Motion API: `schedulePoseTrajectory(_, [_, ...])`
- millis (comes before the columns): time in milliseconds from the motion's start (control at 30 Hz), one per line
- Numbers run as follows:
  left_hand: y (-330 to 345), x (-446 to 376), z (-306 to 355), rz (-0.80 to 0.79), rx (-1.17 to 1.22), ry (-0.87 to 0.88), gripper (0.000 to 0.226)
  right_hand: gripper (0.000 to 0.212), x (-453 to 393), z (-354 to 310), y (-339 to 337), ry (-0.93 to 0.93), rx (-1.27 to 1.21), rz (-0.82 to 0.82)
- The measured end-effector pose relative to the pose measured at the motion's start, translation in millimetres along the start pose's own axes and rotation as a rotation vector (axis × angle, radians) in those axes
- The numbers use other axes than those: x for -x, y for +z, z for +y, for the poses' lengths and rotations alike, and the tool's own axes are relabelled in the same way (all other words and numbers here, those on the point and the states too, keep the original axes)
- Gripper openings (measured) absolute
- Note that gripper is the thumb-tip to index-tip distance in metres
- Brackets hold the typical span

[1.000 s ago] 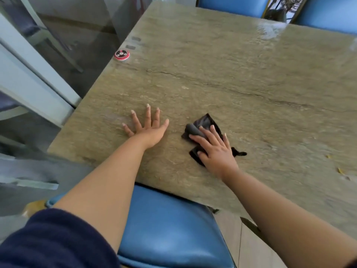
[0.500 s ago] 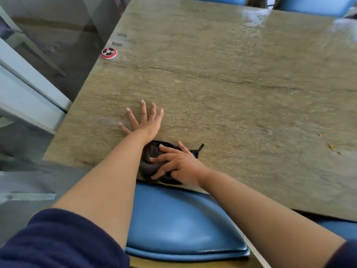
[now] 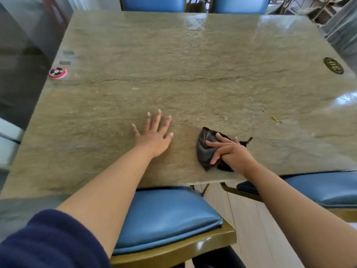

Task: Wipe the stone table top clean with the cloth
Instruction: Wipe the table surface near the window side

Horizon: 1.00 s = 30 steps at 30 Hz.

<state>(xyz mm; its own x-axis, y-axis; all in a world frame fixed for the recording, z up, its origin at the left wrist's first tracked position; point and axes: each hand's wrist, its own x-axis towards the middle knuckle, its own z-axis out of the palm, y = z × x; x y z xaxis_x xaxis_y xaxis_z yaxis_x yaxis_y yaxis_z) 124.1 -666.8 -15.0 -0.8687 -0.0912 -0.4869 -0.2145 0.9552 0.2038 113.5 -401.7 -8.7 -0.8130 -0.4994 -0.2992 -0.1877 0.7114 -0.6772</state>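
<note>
The greenish stone table top [image 3: 193, 64] fills most of the view. A crumpled black cloth [image 3: 204, 149] lies near the table's front edge, right of centre. My right hand [image 3: 229, 153] presses down on the cloth, fingers spread over it and pointing left. My left hand [image 3: 154, 134] rests flat on the stone to the left of the cloth, fingers apart, holding nothing. A few small yellow crumbs [image 3: 274, 118] lie on the stone to the right of the cloth.
A red and black round disc [image 3: 57, 72] sits at the table's left edge. A dark oval badge [image 3: 333, 68] sits near the right edge. Blue padded chairs stand in front [image 3: 164, 215], at the front right [image 3: 324, 188] and at the far side [image 3: 154, 3].
My right hand slid the cloth from the front edge beside my left forearm out to the right and slightly further onto the table. My left hand stayed flat on the stone.
</note>
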Motion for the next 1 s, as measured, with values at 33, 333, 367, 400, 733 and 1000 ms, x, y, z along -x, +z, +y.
schedulePoseTrajectory(33, [-0.5, -2.3, 8.1, -0.019, -0.015, 0.03, 0.056, 0.051, -0.6, -4.9, 3.5, 0.038, -0.035, 0.05])
schedulePoseTrajectory(333, [24.2, -14.1, 18.2, 0.204, 0.005, 0.0, 0.055, 0.06, 7.7, -15.2, 43.8, -0.258, 0.263, -0.052])
schedulePoseTrajectory(367, [28.5, -12.5, 17.6, 0.263, -0.01, -0.003, 0.056, 0.063, -2.5, -9.1, 36.2, -0.201, 0.298, 0.003])
schedulePoseTrajectory(400, [32.5, -11.3, 17.3, 0.313, -0.031, -0.005, 0.057, 0.065, -15.8, -3.7, 27.5, -0.124, 0.313, 0.066])
schedulePoseTrajectory(733, [42.5, -11.8, 16.6, 0.428, -0.08, 0.012, 0.063, 0.065, -106.7, -33.3, 25.1, 0.075, 0.341, 0.182])
schedulePoseTrajectory(1000, [43.4, -13.5, 14.6, 0.435, -0.08, 0.007, 0.063, 0.064, -42.8, 18.8, 0.1, -0.133, 0.352, 0.088])
